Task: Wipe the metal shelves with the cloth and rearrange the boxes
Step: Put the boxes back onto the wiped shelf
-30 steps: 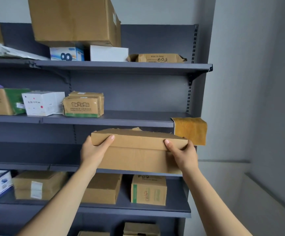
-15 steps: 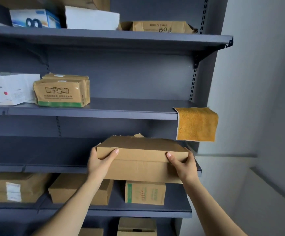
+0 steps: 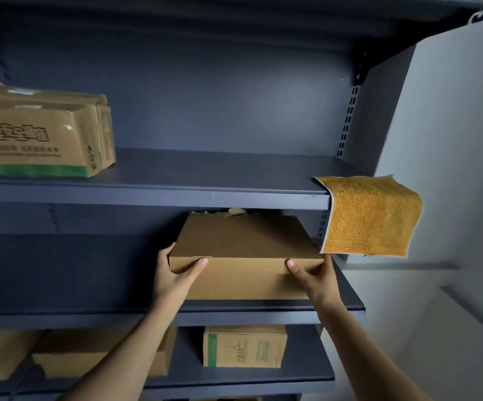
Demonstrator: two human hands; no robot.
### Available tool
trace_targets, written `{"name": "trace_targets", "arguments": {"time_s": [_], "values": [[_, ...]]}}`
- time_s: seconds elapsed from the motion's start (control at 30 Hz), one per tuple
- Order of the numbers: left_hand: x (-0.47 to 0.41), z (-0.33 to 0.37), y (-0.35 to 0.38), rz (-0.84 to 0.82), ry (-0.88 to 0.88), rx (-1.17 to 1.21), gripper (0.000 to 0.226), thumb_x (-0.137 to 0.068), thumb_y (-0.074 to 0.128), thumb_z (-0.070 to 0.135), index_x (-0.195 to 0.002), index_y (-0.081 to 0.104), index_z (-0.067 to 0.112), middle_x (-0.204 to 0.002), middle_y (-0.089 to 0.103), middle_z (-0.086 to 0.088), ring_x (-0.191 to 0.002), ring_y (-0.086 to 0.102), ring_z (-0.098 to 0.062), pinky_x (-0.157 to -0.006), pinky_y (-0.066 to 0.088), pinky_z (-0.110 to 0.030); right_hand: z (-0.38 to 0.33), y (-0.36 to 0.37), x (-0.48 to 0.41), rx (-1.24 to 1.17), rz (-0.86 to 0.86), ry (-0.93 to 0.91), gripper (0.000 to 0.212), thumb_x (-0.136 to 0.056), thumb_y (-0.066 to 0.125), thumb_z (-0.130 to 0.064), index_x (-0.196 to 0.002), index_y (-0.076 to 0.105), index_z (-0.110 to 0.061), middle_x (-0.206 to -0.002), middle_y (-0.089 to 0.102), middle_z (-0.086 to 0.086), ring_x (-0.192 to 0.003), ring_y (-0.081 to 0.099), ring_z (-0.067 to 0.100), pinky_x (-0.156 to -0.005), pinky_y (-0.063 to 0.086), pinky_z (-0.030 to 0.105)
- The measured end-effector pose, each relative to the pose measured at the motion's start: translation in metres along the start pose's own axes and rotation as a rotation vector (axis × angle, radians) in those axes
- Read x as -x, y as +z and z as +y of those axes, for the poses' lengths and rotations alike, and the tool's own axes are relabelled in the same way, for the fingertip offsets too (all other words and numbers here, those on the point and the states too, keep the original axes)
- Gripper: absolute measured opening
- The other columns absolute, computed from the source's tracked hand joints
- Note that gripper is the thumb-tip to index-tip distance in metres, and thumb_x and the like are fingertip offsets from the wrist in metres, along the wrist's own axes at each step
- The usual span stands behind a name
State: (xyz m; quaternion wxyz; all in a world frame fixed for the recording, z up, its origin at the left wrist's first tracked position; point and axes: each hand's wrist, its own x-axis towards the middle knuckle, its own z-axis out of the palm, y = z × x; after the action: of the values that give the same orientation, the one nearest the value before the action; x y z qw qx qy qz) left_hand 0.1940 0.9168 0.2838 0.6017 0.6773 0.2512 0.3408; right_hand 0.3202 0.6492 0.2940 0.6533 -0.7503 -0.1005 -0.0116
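Observation:
A flat brown cardboard box [image 3: 243, 247] sits on the middle grey metal shelf [image 3: 234, 312], at its right end. My left hand [image 3: 174, 273] grips the box's front left corner, thumb across the front face. My right hand [image 3: 312, 273] grips its front right corner the same way. A yellow cloth [image 3: 367, 218] hangs over the right end of the shelf above [image 3: 176, 195], just right of the box.
A printed box with a green stripe [image 3: 41, 137] stands at the left of the upper shelf. The lower shelf [image 3: 306, 377] holds a small green-marked box [image 3: 244, 347] and plain brown boxes [image 3: 95, 357]. A pale wall [image 3: 451, 140] lies to the right.
Both hands have pushed the flat box deeper onto the middle shelf, under the shelf above. The view has moved closer and tilted down, so the top shelves have left the frame.

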Motion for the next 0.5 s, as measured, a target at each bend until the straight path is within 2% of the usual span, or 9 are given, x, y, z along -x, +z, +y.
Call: {"name": "trace_targets", "arguments": {"time_s": [0.13, 0.27, 0.33, 0.4, 0.5], "values": [[-0.006, -0.009, 0.006, -0.017, -0.017, -0.008, 0.080, -0.071, 0.092, 0.028, -0.137, 0.046, 0.028, -0.115, 0.061, 0.015, -0.103, 0.059, -0.001, -0.081, 0.047, -0.019, 0.012, 0.001, -0.006, -0.011, -0.004, 0.005, 0.078, -0.070, 0.090, -0.034, -0.137, 0.051, -0.023, -0.126, 0.065, -0.004, -0.116, 0.062, 0.013, -0.101, 0.050, 0.034], [-0.007, -0.010, 0.008, -0.031, -0.008, -0.034, 0.082, -0.072, 0.091, 0.029, -0.139, 0.044, 0.028, -0.117, 0.061, 0.015, -0.106, 0.059, -0.001, -0.082, 0.046, -0.018, 0.014, 0.004, -0.006, -0.004, 0.021, 0.023, 0.087, -0.067, 0.088, -0.045, -0.141, 0.048, -0.022, -0.129, 0.063, -0.003, -0.118, 0.061, 0.017, -0.103, 0.050, 0.039], [-0.004, -0.009, 0.007, -0.036, -0.021, -0.052, 0.085, -0.073, 0.090, 0.033, -0.144, 0.042, 0.028, -0.120, 0.061, 0.014, -0.110, 0.060, -0.007, -0.086, 0.046, -0.023, 0.013, 0.005, 0.000, 0.000, 0.036, 0.039, 0.094, -0.065, 0.088, -0.051, -0.143, 0.046, -0.020, -0.131, 0.062, -0.001, -0.122, 0.060, 0.021, -0.106, 0.050, 0.044], [0.003, -0.006, 0.003, -0.032, -0.034, -0.086, 0.092, -0.075, 0.087, 0.039, -0.151, 0.036, 0.027, -0.132, 0.058, 0.007, -0.118, 0.058, -0.016, -0.093, 0.046, -0.029, 0.011, 0.005, 0.012, -0.016, 0.037, 0.054, 0.108, -0.061, 0.088, -0.057, -0.148, 0.039, -0.018, -0.138, 0.058, 0.001, -0.127, 0.057, 0.024, -0.109, 0.048, 0.048], [0.022, 0.000, -0.003, -0.008, -0.038, -0.073, 0.100, -0.078, 0.084, 0.042, -0.156, 0.024, 0.027, -0.154, 0.042, 0.001, -0.138, 0.045, -0.022, -0.107, 0.039, -0.034, 0.005, 0.003, 0.038, -0.049, 0.055, 0.068, 0.124, -0.058, 0.087, -0.065, -0.157, 0.026, -0.020, -0.157, 0.043, 0.001, -0.144, 0.043, 0.024, -0.118, 0.038, 0.049]]}}
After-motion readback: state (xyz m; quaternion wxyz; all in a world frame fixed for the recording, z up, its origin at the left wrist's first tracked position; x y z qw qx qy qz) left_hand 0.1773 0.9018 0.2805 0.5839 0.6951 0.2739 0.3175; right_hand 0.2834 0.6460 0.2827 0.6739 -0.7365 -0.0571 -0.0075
